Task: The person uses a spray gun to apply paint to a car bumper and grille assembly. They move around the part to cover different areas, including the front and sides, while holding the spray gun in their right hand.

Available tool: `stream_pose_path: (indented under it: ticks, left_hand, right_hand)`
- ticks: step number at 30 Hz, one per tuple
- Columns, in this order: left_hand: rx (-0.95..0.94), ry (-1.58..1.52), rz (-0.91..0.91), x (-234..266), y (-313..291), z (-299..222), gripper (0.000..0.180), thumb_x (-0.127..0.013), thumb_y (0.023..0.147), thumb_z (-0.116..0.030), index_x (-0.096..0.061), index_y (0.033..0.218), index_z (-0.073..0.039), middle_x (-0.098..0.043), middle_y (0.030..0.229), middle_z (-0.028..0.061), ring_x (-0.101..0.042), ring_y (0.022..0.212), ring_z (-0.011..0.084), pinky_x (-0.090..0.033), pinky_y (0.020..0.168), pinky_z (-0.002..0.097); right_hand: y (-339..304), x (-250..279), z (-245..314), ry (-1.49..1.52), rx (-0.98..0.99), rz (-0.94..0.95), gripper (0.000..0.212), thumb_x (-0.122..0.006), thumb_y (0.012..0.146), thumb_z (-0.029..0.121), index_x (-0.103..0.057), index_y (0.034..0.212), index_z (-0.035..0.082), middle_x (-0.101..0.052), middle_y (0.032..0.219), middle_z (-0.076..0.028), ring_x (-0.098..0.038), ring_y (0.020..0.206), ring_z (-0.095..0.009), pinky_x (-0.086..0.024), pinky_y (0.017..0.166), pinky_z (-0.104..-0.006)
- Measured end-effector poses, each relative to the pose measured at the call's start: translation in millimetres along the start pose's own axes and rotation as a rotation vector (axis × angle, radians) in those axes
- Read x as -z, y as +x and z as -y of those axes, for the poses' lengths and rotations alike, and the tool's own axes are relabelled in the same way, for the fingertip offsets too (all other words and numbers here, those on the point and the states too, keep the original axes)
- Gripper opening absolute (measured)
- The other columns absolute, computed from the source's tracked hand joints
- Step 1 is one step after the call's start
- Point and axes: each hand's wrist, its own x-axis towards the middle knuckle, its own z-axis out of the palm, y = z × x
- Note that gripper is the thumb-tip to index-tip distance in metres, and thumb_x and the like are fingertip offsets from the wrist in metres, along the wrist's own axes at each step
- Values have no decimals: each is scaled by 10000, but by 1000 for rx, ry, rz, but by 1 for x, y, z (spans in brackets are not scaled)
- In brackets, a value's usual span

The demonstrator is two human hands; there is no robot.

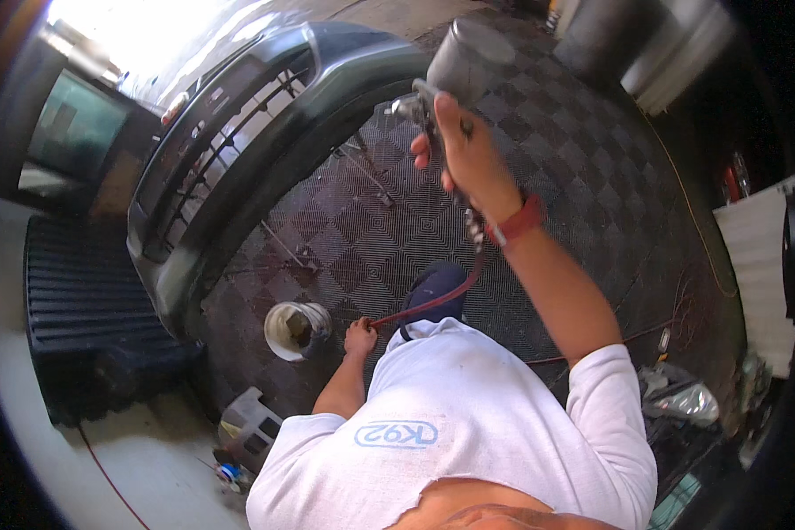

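A spray gun [406,108] with a metal cup [466,60] on it is raised before me, and my right hand [473,146] is closed round its handle. From the handle's lower end a red air hose [424,307] runs down and left across my leg. My left hand [360,337], low at my left side, grips that hose. A dark car bumper [238,168] with an open grille stands ahead to the left, held up off the floor. The gun is close to the bumper's right end in the picture; I cannot tell the gap between them.
A white bucket [274,336] stands left of my left hand, near a ribbed black panel [88,300]. Thin stand legs [371,177] reach the patterned floor mat [583,203] below the bumper. At right lie a headlight [689,402] and a white panel [755,265].
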Motion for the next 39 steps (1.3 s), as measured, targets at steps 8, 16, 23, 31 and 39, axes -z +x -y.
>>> stream_pose_path:
  ticks: [8,16,23,31,39]
  left_hand:
    - [20,-86,159,-32,41,-61,390,-589,970,-403,-609,1288,-177,-616,1313,150,-563,1253,371,-472,1046,488]
    - [-26,-523,12,26,122,-135,365,-590,994,-418,-679,1175,-113,-731,1115,128,-680,1060,355,-524,916,442]
    - [40,-433,39,63,158,-151,408,-612,970,-495,-690,1163,-144,-705,1114,111,-662,1065,322,-512,896,438]
    - [7,-426,-114,70,163,-198,292,-658,960,-370,-721,1110,-126,-703,1084,121,-673,1029,312,-525,869,420]
    - [7,-531,-253,76,164,-245,266,-622,959,-331,-718,1076,-112,-676,1043,128,-629,1039,363,-501,887,483]
  right_hand:
    - [193,3,54,-378,-65,266,744,-445,980,706,-624,1233,29,-700,792,-83,-668,639,-112,-459,436,-246]
    - [353,-53,41,-753,-48,631,818,-419,980,713,-687,974,-60,-671,655,-128,-635,509,-194,-522,488,-352]
    - [380,-78,35,-461,-57,770,723,-457,993,670,-702,944,-8,-668,706,-98,-665,555,-153,-513,448,-272]
    - [457,-39,6,-690,-50,713,742,-425,986,702,-694,989,11,-651,682,-71,-650,556,-132,-494,453,-266]
    - [492,-5,-6,-833,-69,676,819,-439,949,754,-678,987,-29,-645,665,-85,-671,562,-161,-503,435,-294]
